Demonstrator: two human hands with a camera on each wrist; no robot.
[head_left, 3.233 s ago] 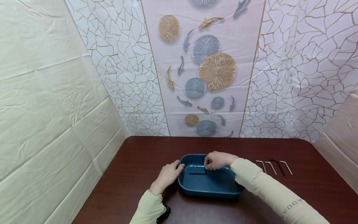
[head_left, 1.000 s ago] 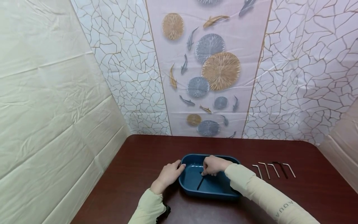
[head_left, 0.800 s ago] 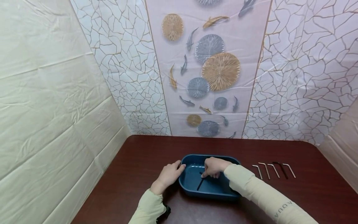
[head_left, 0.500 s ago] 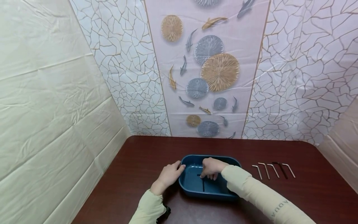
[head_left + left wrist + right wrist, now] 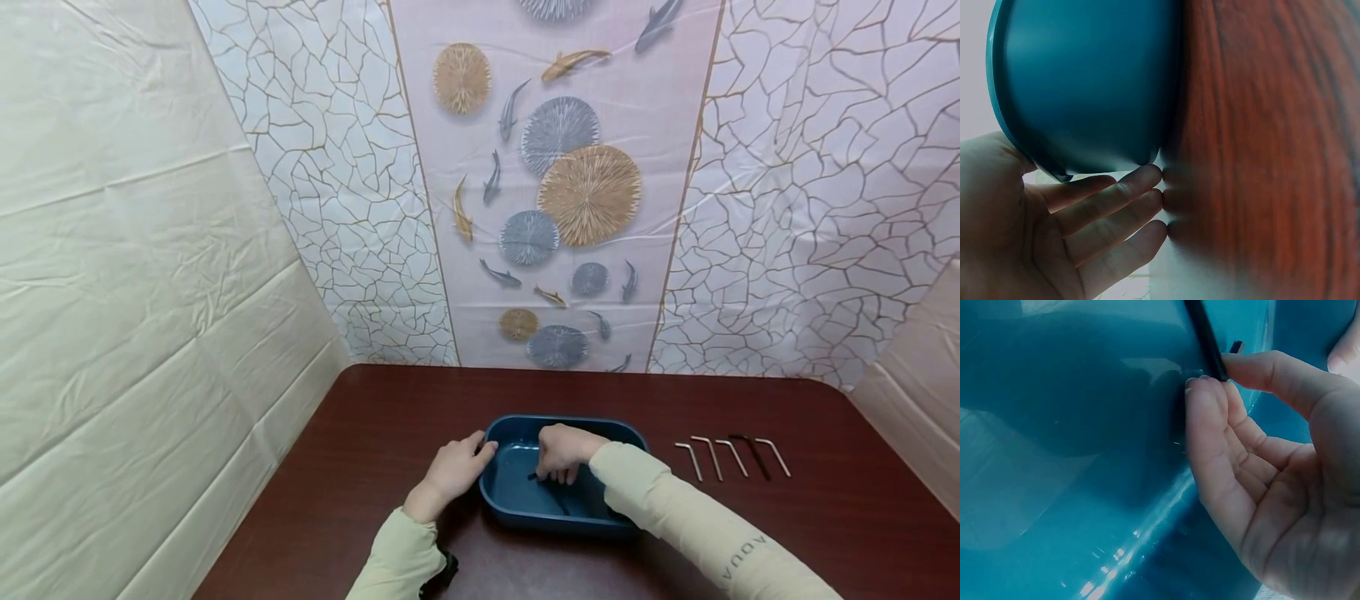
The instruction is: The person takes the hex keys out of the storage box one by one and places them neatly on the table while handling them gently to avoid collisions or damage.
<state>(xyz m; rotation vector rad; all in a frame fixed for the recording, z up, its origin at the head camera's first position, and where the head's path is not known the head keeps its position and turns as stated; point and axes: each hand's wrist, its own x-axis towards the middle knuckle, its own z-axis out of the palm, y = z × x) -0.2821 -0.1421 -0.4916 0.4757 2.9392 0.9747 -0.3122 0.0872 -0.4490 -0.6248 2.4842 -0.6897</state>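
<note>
A blue plastic tub [image 5: 555,522] stands on the table before me. My left hand [image 5: 452,468] holds its left end, the thumb hooked over the rim. In the left wrist view the other fingers [image 5: 1107,228] reach down outside the wall, their tips at the tabletop. Inside the tub, my right hand [image 5: 564,452] pinches a black hex key [image 5: 1204,331] near its bend, between thumb and fingertips. The key's long arm slants toward the front right over the tub's floor. Its short end pokes out left of the fingers; the part between is hidden by them.
Right of the tub several L-shaped hex keys lie in a row on the dark red table [image 5: 405,400], mostly silver, such as the silver hex key [image 5: 732,458], plus another black hex key [image 5: 752,457]. A patterned cloth wall [image 5: 555,250] rises behind the table.
The black hex key's long arm has swung from lying crosswise, through front left, to front right. My right hand has shifted slightly nearer and left. The left hand stays on the rim.
</note>
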